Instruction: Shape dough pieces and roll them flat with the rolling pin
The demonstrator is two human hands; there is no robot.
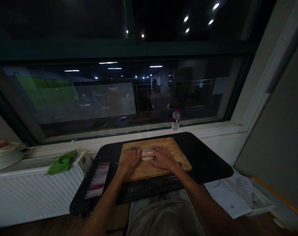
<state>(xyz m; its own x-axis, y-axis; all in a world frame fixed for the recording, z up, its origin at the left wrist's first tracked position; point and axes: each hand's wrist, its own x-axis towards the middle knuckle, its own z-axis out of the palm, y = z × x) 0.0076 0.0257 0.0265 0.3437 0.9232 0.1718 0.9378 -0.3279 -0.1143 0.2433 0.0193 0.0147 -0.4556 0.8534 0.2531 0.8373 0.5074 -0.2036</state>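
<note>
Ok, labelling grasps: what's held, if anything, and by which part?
Left hand and right hand cover the red-and-white object at opposite ends; grip can't be told.

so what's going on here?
One person at a black table has both hands on a red-and-white cylinder over a wooden board: left hand at one end, right hand at the other. Something pale shows just below the cylinder, too dim to identify. Pale specks dot the table near the board's front edge. A bottle stands on the windowsill behind, and a green cloth lies on the radiator to the left.
</note>
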